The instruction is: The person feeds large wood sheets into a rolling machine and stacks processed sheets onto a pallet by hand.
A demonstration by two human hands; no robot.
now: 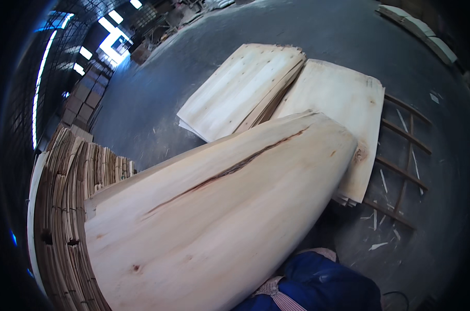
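A large pale wood veneer sheet stretches across the middle, bowed along its length. A long dark split runs through its upper part, and small knots dot its lower part. Neither of my hands shows; the sheet covers the area where they could be. Blue clothing with a striped cloth band comes in at the lower edge, close against the sheet's near side. The sheet's far end overlaps a flat veneer stack. Beside that lies a second veneer stack, with a narrow gap between them.
Tightly packed veneer sheets stand on edge at the left. A wooden slatted frame lies on the grey floor at the right, with wood scraps around it. More stacked boards sit at the far right, and piled blocks at the far left.
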